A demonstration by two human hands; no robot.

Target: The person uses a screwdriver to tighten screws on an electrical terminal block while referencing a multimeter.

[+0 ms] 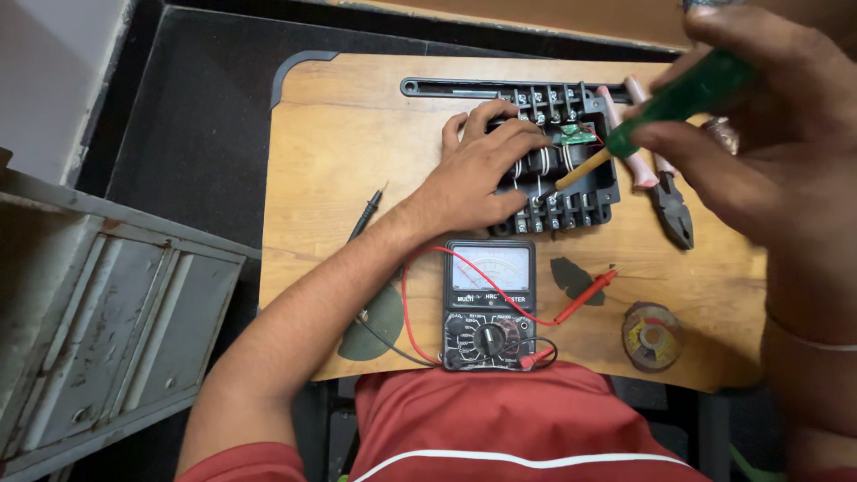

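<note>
My left hand (486, 170) lies flat on a black electrical unit (571, 170) with rows of screw terminals and wire coils, pressing it onto the wooden board (348, 143). My right hand (768, 134) grips a green-handled screwdriver (687, 94); its yellow shaft slants down-left and the tip reaches inside the unit, close to my left fingers. An analog multimeter (489, 303) sits near me, with a red probe (585, 297) and a black probe (366, 214) lying loose on the board.
Pliers with pink handles (661, 178) lie to the right of the unit. A roll of tape (652, 336) rests at the board's near right corner. A grey metal cabinet (98, 312) stands on the left, over a dark floor.
</note>
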